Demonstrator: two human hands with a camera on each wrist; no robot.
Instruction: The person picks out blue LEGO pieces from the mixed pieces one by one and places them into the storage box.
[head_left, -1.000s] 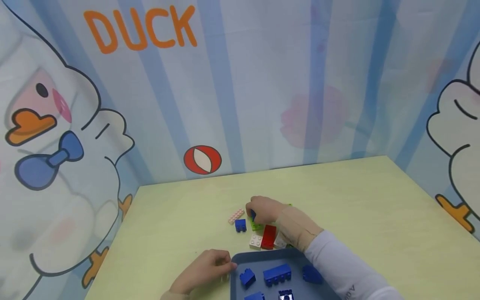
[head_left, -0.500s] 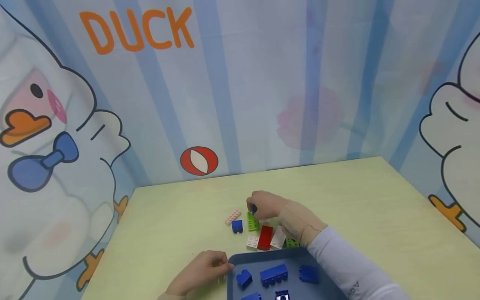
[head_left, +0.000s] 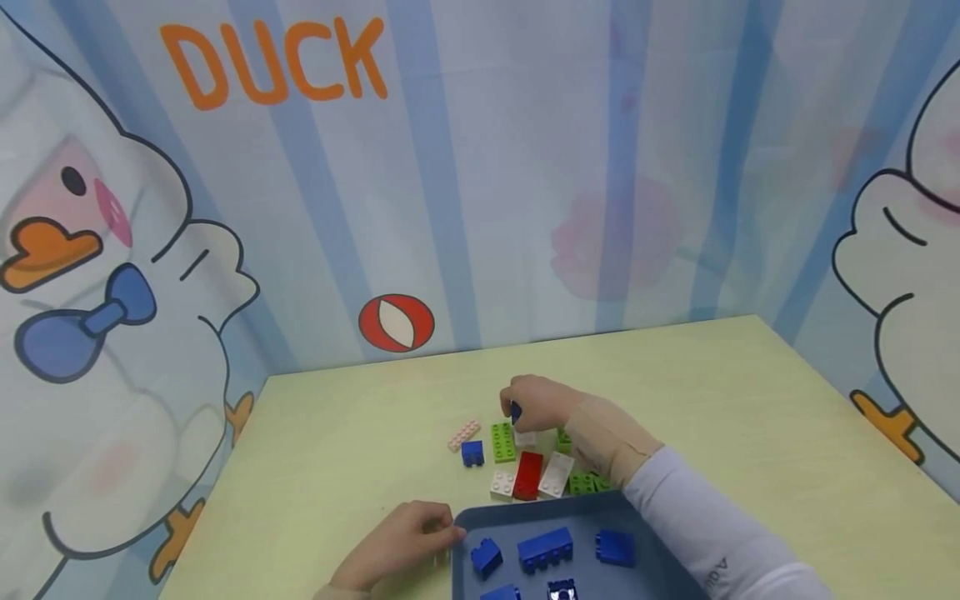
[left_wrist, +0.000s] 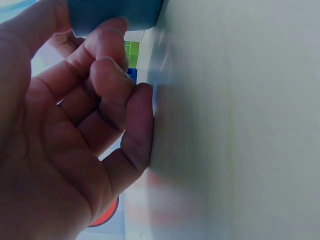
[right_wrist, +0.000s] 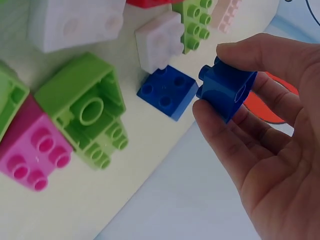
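Observation:
My right hand [head_left: 543, 402] pinches a dark blue toy brick [right_wrist: 227, 90] between thumb and fingertips, studs facing left in the right wrist view. Just left of it there, a second blue brick [right_wrist: 169, 92] lies studs up against a white brick [right_wrist: 160, 41]; in the head view my hand hides that blue brick. My left hand [head_left: 408, 537] holds the left corner of the blue-grey tray [head_left: 540, 515], with the other fingers curled beside it. Inside the tray lie several blue bricks, among them a long one [head_left: 545, 549].
Behind the tray sit a red brick [head_left: 528, 475], white bricks [head_left: 557, 475], and green bricks [head_left: 582, 484]. Further left are a green brick [head_left: 503, 442], a blue brick [head_left: 472, 453] and a pale pink brick [head_left: 464, 435]. A bright pink brick [right_wrist: 35, 145] shows near the right hand.
My right hand has lifted the blue brick away from beside the green brick and moved slightly back and right. The left hand stays at the tray corner.

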